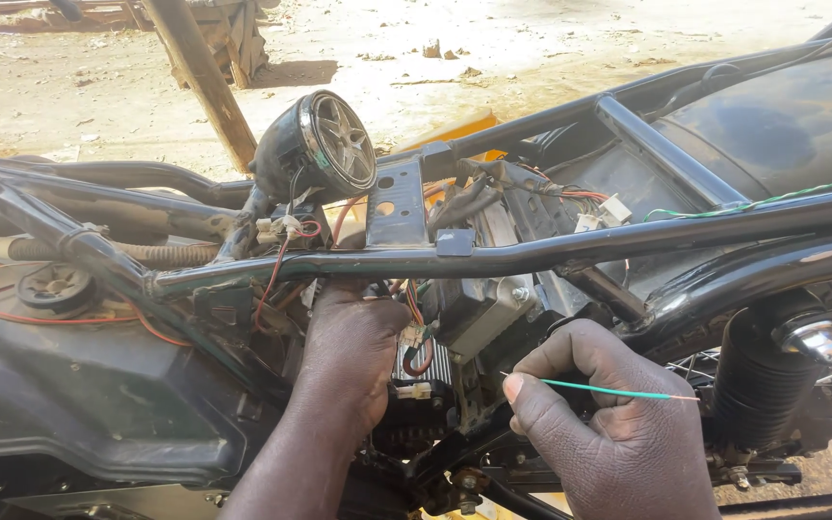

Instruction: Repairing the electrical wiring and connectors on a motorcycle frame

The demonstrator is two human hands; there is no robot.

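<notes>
Frame: a black motorcycle frame (532,252) with the seat off crosses the whole view, its top tubes running from the left edge to the right edge, sunlit dirt behind it.
Shock: a black rear shock (758,361) with a chrome cap stands at the frame's right end, just beside my right hand.
Speaker: a round black speaker (325,146) with a spoked grille sits above the frame's top tube, left of centre.
Left hand: my left hand (349,356) reaches up under the top tube into the wiring at the frame's middle; its fingers are hidden behind the parts, so I cannot tell whether they are closed on anything.
Right hand: my right hand (609,424) is low, near the frame's right side, thumb and fingers pinched tight on the green wire.
Box: a ribbed grey box (479,313) hangs under the top tube between my hands.
Wire: a thin green wire (599,388) lies across my right fingers, its bare tip pointing left toward the box.
Connector: a small white connector (414,336) on red leads sits just beside my left hand.
</notes>
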